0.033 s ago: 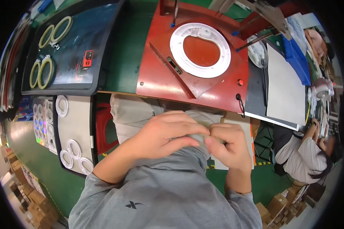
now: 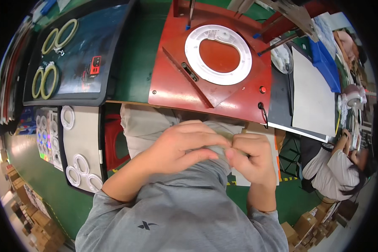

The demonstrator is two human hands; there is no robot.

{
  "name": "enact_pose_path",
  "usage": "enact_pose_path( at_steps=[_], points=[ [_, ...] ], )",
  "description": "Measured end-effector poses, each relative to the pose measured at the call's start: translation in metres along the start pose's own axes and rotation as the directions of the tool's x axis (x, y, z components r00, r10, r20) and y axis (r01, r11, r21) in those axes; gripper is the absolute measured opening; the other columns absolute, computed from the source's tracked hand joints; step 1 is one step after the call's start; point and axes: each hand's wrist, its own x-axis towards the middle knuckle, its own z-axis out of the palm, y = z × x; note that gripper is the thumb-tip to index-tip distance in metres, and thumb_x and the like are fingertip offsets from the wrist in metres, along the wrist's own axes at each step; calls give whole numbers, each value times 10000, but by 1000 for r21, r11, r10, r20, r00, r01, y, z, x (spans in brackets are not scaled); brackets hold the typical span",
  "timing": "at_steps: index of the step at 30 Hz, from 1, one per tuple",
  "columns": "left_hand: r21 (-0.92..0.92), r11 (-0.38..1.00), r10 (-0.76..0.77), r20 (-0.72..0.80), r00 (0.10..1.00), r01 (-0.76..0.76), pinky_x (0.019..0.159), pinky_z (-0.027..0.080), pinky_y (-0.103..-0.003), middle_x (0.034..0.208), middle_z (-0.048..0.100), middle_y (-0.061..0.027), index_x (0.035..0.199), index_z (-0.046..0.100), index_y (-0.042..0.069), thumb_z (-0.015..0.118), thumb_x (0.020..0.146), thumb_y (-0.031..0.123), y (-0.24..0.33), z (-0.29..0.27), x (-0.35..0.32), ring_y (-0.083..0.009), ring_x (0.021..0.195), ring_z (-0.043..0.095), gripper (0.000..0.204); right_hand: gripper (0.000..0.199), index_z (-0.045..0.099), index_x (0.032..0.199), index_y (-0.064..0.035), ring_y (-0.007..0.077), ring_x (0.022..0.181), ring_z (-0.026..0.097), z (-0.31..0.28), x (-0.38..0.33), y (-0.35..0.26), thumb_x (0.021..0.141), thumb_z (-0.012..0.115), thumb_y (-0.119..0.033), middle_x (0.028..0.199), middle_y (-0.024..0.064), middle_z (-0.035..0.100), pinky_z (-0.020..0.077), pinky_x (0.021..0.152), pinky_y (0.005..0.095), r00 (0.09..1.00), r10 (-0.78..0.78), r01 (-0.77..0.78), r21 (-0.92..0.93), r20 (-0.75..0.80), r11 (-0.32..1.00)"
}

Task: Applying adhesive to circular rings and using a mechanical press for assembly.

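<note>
Green bench (image 2: 134, 54) at top; upper centre, white ring (image 2: 222, 78) flat on red base (image 2: 176, 90), presumably for level support. Mid-frame, left hand (image 2: 185, 147) and right hand (image 2: 252, 159) meet, perhaps steadying each other; right grip curled, left narrow, contents I cannot tell.

Before you, a machine base (image 2: 168, 90) sits on the bench (image 2: 132, 75), carrying a ring (image 2: 191, 52); a push button (image 2: 262, 89) is nearer you, to the right. Left of the base, one tray (image 2: 84, 46) holds four hoops (image 2: 43, 82) and a device (image 2: 95, 65); nearer you, a second tray (image 2: 82, 130) holds four more rings (image 2: 80, 156). Right of the base lies a sheet (image 2: 311, 92), then a bin (image 2: 324, 63) beyond it. A co-worker (image 2: 332, 176) is far right.
</note>
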Motion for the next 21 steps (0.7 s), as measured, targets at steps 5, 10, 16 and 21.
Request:
enact_pose_path(
  at_steps=[5,10,16,21],
  points=[
    [-117,992,-50,-13,999,48,978,536,-413,1149,759,-150,1219,720,-39,782,921,177,-2,-9,1,-298,1073,713,373,506,545,614,-2,151,454,414,-13,-14,3,1025,553,-297,543,87,523,269,439,328,991,113,-81,341,-75,937],
    [-132,982,-145,-45,988,138,823,545,-314,1103,772,-105,1217,722,-23,768,901,47,0,-11,-4,-183,922,700,327,534,490,601,-60,92,403,356,-13,-17,14,1060,461,-331,494,25,465,232,402,294,983,133,-24,636,-124,771],
    [-119,987,-124,-111,986,111,762,547,-288,1074,787,-115,1179,748,-26,809,863,49,-1,-5,-2,-156,874,714,330,481,469,628,-77,101,395,331,-13,-22,30,1055,478,-298,499,9,463,234,401,289,985,31,111,750,-173,652],
    [224,975,43,-139,989,-10,725,571,-307,1017,804,-117,1107,784,-15,855,805,94,19,-16,12,-224,808,745,329,480,436,633,-79,99,409,338,-21,-26,34,1057,492,-296,517,23,460,240,395,292,974,-23,175,677,-227,714]
  ],
)
